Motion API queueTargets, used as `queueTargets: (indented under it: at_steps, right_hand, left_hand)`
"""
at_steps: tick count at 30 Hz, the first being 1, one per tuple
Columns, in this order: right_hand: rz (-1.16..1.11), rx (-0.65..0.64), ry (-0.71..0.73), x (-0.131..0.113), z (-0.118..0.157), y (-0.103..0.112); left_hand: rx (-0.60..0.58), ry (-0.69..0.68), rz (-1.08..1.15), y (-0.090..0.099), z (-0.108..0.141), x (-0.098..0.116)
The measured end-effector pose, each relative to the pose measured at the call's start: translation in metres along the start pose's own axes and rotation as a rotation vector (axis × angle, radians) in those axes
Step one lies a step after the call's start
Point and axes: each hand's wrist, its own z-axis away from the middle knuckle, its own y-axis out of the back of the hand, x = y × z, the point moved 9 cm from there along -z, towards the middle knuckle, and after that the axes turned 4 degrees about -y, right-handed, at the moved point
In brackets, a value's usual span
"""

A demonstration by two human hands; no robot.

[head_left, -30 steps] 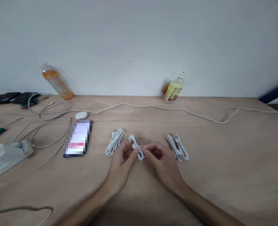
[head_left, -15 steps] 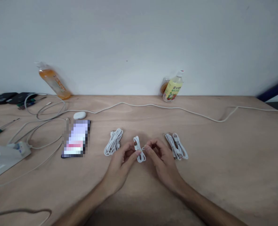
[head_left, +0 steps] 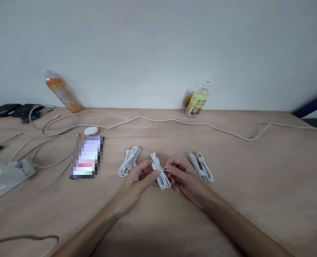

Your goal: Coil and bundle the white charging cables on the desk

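Note:
Between my hands is a coiled white cable (head_left: pixel 164 180), bound round its middle by a thin white tie (head_left: pixel 166 169). My left hand (head_left: pixel 137 181) grips the coil from the left, thumb on top. My right hand (head_left: pixel 188 177) pinches the end of the tie between thumb and forefinger, and its other fingers curl beside the coil. A bundled white cable (head_left: pixel 129 161) lies on the table left of my hands. To their right lies more coiled white cable (head_left: pixel 201 167) with a USB plug showing.
A phone (head_left: pixel 87 157) and a white earbud case (head_left: pixel 91 131) lie to the left, near a white power strip (head_left: pixel 5 180) and loose cables. A long white cord (head_left: pixel 158 120) crosses behind. An orange drink bottle (head_left: pixel 63 94) and a yellow-labelled bottle (head_left: pixel 198 101) lean on the wall.
The held coil has turned, showing a different side, and its lower end has swung slightly right and nearer to me. Both hands keep their hold on the coil and tie.

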Motion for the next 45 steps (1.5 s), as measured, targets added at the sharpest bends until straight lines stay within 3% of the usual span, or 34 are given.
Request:
queueTargets:
  at_steps: [6,12,32,45]
  right_hand:
    - [0.083,0.066,0.071,0.006,0.002,0.003]
    - [0.101,0.123,0.07,0.001,0.003,0.006]
    - [0.2,0.082,0.128,-0.001,0.003,0.001]
    - [0.471,0.242,0.324,-0.012,0.02,0.001]
  left_hand:
    - [0.156,-0.041,-0.052,0.012,-0.001,0.006]
    - [0.226,-0.044,-0.073,0.014,0.0,0.013]
    - [0.162,-0.008,-0.024,0.008,0.0,0.0]
    - [0.102,0.073,-0.056,0.005,-0.002,-0.006]
